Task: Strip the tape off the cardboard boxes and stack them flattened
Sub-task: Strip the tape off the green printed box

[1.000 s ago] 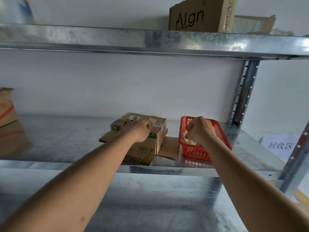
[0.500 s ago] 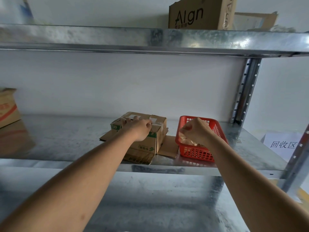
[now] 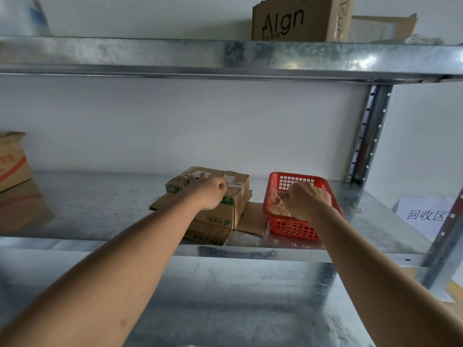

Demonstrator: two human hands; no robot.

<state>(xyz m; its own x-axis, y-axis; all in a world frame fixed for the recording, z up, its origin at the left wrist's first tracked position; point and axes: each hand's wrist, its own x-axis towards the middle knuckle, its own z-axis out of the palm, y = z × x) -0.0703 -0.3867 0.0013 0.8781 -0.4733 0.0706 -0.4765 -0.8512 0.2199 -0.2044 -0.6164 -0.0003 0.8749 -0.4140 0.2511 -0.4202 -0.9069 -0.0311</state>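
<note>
While my left hand (image 3: 209, 194) rests on top of the small cardboard box (image 3: 220, 196), fingers curled over its upper face near the strips of pale tape (image 3: 231, 177), my right hand (image 3: 307, 200) sits inside the red basket (image 3: 293, 227) just to the right. Its fingers are bunched together above a heap of crumpled clear tape (image 3: 279, 210); whether they pinch a piece I cannot tell. The box stands on flattened cardboard (image 3: 251, 219) lying on the middle metal shelf (image 3: 100, 211), close beside the basket. Far left on this shelf sits another carton (image 3: 12, 161), only partly in view. On the upper shelf (image 3: 175, 56) stands a brown box printed "Algn" (image 3: 298, 20). A white paper sign (image 3: 423, 212) shows at the right.
</note>
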